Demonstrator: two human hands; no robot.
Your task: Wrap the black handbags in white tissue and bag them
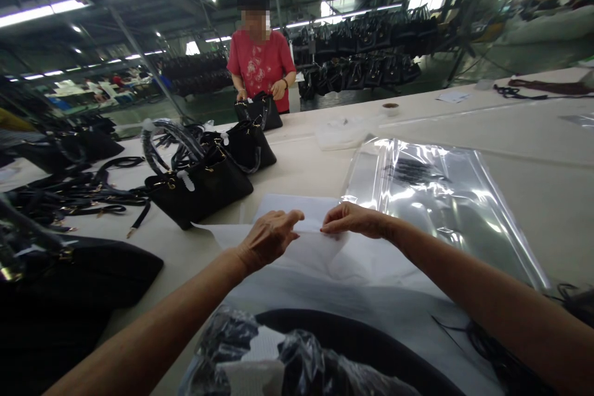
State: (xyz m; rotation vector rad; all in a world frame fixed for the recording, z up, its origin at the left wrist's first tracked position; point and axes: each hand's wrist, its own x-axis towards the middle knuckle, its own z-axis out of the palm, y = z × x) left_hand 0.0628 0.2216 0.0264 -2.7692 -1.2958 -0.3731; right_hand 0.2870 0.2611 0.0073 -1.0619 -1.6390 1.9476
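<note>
A thin, translucent white sheet (371, 263) spreads across the table in front of me. My right hand (353, 220) pinches its upper edge between thumb and fingertips. Just left of that, my left hand (273, 235) hovers over the sheet with index finger and thumb apart and nothing visible between them; its other fingers are curled. Closest to me, at the bottom, is a black handbag (362, 337) with clear plastic wrap (301, 352) and a white piece around its handles. Its lower part is out of view.
A stack of clear plastic bags (445, 198) lies to the right. Black handbags (204, 189) and a heap of black straps (106, 189) sit on the left. Across the table (510, 136), a person in a red top (262, 62) handles another black bag (257, 111). A tape roll (390, 109) is farther back.
</note>
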